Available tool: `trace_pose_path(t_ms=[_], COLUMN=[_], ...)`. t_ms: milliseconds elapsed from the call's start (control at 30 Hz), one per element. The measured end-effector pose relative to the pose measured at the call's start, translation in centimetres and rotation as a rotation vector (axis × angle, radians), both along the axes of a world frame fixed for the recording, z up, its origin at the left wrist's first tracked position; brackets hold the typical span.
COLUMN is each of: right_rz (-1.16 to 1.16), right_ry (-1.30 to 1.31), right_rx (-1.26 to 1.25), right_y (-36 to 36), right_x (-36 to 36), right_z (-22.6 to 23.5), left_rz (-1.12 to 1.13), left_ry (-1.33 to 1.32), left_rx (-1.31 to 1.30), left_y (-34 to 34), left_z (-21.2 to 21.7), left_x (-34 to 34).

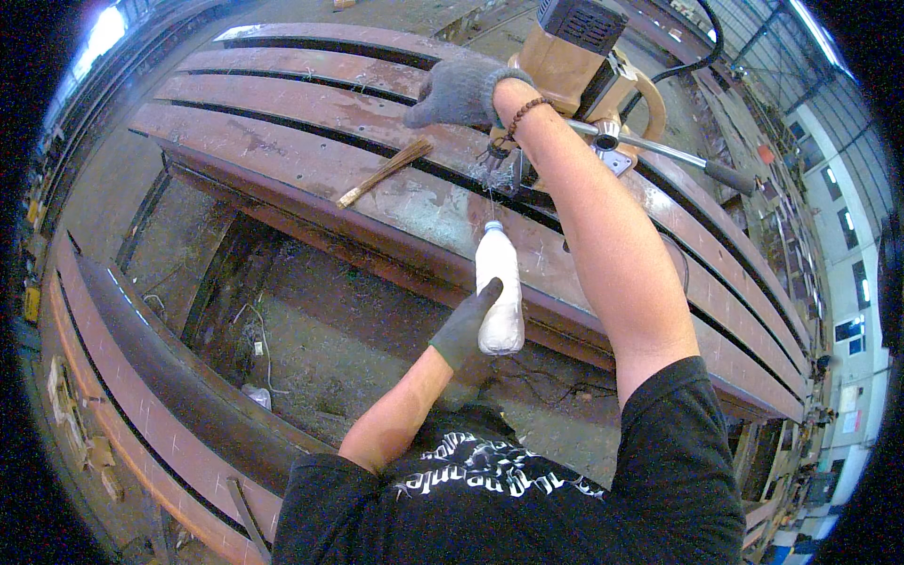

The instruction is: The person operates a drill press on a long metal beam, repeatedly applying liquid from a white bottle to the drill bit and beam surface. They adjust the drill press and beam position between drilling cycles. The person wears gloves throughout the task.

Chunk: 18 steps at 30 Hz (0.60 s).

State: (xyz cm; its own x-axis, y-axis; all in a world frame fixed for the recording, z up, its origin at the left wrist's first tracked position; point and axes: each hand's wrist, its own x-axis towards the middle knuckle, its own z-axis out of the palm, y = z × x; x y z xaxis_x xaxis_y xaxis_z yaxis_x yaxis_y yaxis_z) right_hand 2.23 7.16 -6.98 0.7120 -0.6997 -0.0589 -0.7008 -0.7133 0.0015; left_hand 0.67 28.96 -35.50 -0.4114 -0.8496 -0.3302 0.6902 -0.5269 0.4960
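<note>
My left hand (466, 330), in a dark glove, grips a clear plastic bottle (499, 282) of white liquid, tilted with its cap toward the drill. A thin stream runs from the cap toward the cutter (495, 155). My right hand (460, 92), in a grey knit glove, is closed at the left of the beige magnetic drill (556, 66). A chrome feed lever (582, 126) runs from the drill's hub behind my right wrist to this hand; the grip inside it is hidden. Metal shavings lie round the cutter. The drill stands on long rust-brown steel beams (245, 141).
A straw hand brush (384, 173) lies on the near beam, left of the cutter. Another lever with a black grip (730, 176) sticks out to the right. Dark gaps separate the beams. More steel (151, 348) lies at lower left, and a black cable (692, 61) loops behind the drill.
</note>
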Motion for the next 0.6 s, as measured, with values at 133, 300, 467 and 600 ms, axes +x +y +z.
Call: trace_pose_path(t_ms=[133, 300, 467, 600], right_rz=[-0.023, 0.001, -0.016, -0.027], right_ry=[0.03, 0.034, 0.011, 0.0], right_rx=[-0.03, -0.034, 0.01, 0.015], right_y=[0.2, 0.0, -0.1, -0.2], right_x=[0.2, 0.2, 0.2, 0.2], right_z=[0.0, -0.2, -0.5, -0.6], left_rz=[0.009, -0.011, -0.001, 0.003], left_ry=[-0.021, 0.004, -0.029, -0.017], left_rx=[0.011, -0.023, 0.001, 0.007], left_y=[0.0, -0.2, -0.1, -0.3], left_z=[0.2, -0.7, 0.2, -0.3], left_x=[-0.1, -0.1, 0.0, -0.1])
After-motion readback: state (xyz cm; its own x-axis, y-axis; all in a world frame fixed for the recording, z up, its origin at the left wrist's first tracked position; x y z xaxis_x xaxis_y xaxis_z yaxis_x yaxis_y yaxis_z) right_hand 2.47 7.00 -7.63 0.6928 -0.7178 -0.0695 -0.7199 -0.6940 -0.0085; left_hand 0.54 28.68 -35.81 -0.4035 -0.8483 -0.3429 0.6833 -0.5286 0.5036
